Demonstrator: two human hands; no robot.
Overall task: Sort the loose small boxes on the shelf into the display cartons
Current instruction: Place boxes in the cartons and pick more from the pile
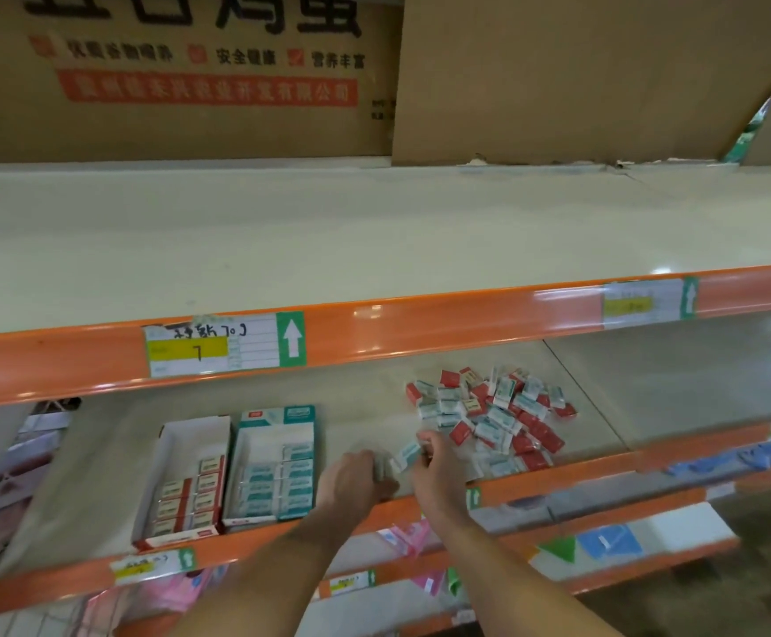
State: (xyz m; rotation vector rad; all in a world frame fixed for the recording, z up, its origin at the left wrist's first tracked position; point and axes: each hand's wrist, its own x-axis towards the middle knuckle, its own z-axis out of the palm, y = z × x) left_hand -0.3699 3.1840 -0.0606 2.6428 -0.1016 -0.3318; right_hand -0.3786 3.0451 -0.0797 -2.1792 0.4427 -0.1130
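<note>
1. Display cartons on the middle shelf (365, 406): two, side by side and touching, left of the hands.
2. Red-and-white carton (186, 480), the left one: small red-and-white boxes fill its near half in two columns; far half bare white. Exact count not readable through blur.
3. Teal-and-white carton (275, 466), the right one: teal-and-white boxes in two columns, filling most of it; upright teal header card at the far end.
4. Loose pile (493, 418): one heap, right of the cartons, well over thirty small flat boxes, two kinds mixed, red ones and teal-and-white ones, lying at all angles, some overlapping. It reaches from mid-shelf to the near orange edge.
5. Left hand (356, 475): palm down near the shelf's front edge, between the teal carton and the pile, fingers curled over something small and pale; what it is cannot be told.
6. Right hand (431, 457): just right of the left hand, at the pile's near-left corner, fingertips pinching one teal-and-white box (407, 452), held tilted.
7. Shelf edges: orange strips; one handwritten price label (225, 344) with a green arrow on the strip above.
8. Top shelf: two large brown cardboard cases (558, 75) at the far back.
</note>
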